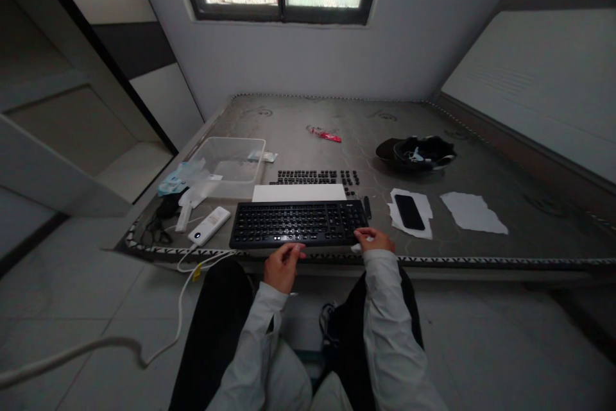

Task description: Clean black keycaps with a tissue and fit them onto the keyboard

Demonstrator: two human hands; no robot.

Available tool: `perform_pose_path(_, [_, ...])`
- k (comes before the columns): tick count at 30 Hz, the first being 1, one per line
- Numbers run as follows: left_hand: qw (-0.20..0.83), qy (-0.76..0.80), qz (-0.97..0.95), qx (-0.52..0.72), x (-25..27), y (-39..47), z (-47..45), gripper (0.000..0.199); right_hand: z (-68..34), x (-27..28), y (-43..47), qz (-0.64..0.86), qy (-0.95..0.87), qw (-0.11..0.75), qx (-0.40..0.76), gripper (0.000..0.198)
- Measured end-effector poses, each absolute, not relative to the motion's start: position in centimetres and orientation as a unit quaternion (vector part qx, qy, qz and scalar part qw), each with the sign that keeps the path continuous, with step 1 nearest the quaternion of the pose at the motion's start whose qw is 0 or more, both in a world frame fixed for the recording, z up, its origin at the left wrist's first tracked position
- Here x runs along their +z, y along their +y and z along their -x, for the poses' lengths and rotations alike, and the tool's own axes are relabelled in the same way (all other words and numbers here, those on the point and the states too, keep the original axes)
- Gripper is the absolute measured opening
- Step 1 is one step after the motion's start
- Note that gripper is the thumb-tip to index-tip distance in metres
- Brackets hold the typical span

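A black keyboard (298, 239) lies at the front edge of the mattress-like surface, many of its keycaps off. Just in front of its lower edge, my left hand (282, 268) is closed, thumb and fingertips pressed together; whatever they hold is too small to make out. At the keyboard's right front corner my right hand (375, 241) is closed around a white piece of tissue (357, 248) that pokes out below the fingers. Behind the keyboard lies a long white strip (298, 192), and beyond it loose black keycaps (307, 176) are set out in rows.
To the left are a clear plastic box (231, 170), a white power bank (210, 226) and cables (180, 308). A phone (410, 213) on white paper, another torn paper (474, 212), a dark cap (418, 154) and a red item (330, 136) lie right and farther back.
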State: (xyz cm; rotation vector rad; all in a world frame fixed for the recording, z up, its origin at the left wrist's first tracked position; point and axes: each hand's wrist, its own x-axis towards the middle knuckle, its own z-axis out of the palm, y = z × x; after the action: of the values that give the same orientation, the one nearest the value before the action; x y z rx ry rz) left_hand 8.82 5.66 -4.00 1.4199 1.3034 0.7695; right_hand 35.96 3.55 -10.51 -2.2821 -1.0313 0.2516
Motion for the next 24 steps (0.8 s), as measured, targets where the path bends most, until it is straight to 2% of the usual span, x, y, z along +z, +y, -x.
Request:
perform_pose_path(12, [0.508, 0.539, -0.592, 0.318, -4.1, 5.6, -8.9, 0.040, -35.6, -10.9, 3.7, 0.844, -0.432, 0.309, 0.081, 0.023])
perform_pose_path(16, [0.504, 0.541, -0.594, 0.317, -4.2, 5.7, -9.0, 0.038, -36.2, -11.7, 3.9, 0.851, -0.413, 0.316, 0.066, 0.035])
perform_pose_path(21, [0.507, 0.532, -0.602, 0.314, -4.5, 5.3, -9.6, 0.038, -36.8, -13.1, 4.2, 0.865, -0.336, 0.360, 0.098, 0.074])
perform_pose_path(24, [0.521, 0.530, -0.604, 0.286, -5.3, 4.7, -11.0, 0.037, -37.3, -13.7, 4.3, 0.849, -0.336, 0.385, 0.136, 0.067])
